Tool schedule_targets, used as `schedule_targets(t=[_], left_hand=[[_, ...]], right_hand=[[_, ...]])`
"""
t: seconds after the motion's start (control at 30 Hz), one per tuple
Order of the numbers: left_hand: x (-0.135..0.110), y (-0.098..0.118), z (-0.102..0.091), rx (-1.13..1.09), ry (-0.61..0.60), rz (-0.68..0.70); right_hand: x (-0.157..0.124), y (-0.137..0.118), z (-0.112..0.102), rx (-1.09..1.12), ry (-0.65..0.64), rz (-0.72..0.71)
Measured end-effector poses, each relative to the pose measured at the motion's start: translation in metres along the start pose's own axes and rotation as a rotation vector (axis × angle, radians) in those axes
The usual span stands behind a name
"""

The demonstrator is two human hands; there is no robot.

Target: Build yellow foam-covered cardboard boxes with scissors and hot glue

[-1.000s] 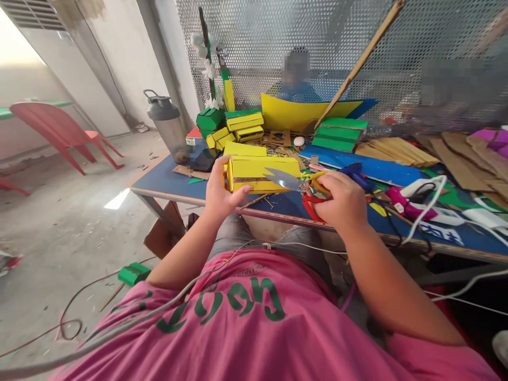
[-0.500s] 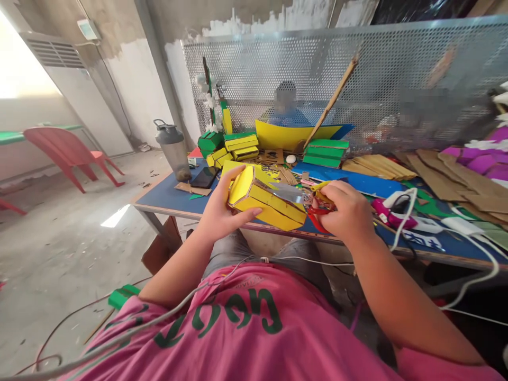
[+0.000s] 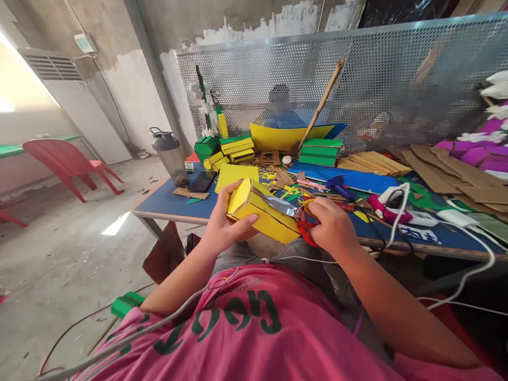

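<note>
My left hand (image 3: 223, 225) grips the left end of a long yellow cardboard box (image 3: 260, 214), which I hold tilted above my lap at the near edge of the blue table (image 3: 166, 201). My right hand (image 3: 331, 227) is closed on a pair of scissors (image 3: 296, 214) with red and yellow handles. Their metal blades lie against the top of the yellow box.
The table holds stacked yellow and green boxes (image 3: 234, 148), cardboard strips (image 3: 377, 164), coloured sheets, a pink glue gun (image 3: 387, 209) with white cables and a grey shaker bottle (image 3: 169, 156). A perforated metal screen (image 3: 357, 84) backs it, with a person behind. A red chair (image 3: 65, 161) stands at left.
Both hands drew the yellow box off the table toward my lap and tilted it. The scissors stayed against it. The view lifted.
</note>
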State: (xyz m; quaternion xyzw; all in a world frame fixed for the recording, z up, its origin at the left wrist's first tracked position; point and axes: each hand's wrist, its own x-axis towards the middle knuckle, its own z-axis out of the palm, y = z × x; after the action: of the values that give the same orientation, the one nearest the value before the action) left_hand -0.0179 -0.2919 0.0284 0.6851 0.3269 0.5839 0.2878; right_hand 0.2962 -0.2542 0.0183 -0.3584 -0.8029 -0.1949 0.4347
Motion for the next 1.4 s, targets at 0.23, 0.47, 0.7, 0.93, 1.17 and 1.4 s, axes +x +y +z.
schedule_targets(t=[0.23,0.47,0.7,0.93,1.17,1.4], left_hand=[[-0.007,-0.005,0.004,0.058,0.008,0.027],[-0.009,-0.015,0.004,0.125,0.032,0.067],[-0.007,-0.012,0.002,0.127,0.018,0.069],[-0.008,-0.008,0.002,0.096,0.019,0.037],[-0.009,-0.006,-0.001,0.119,0.018,0.054],[-0.011,-0.003,-0.009,0.199,0.030,0.116]], right_hand=[[-0.010,-0.001,0.006,0.026,-0.041,0.049],[-0.013,-0.001,0.009,0.077,-0.034,0.099],[-0.018,-0.003,0.012,0.290,-0.116,0.182],[-0.018,-0.003,0.012,0.284,-0.095,0.152],[-0.017,-0.004,0.008,0.316,-0.135,0.180],[-0.022,0.005,0.005,0.382,-0.112,0.318]])
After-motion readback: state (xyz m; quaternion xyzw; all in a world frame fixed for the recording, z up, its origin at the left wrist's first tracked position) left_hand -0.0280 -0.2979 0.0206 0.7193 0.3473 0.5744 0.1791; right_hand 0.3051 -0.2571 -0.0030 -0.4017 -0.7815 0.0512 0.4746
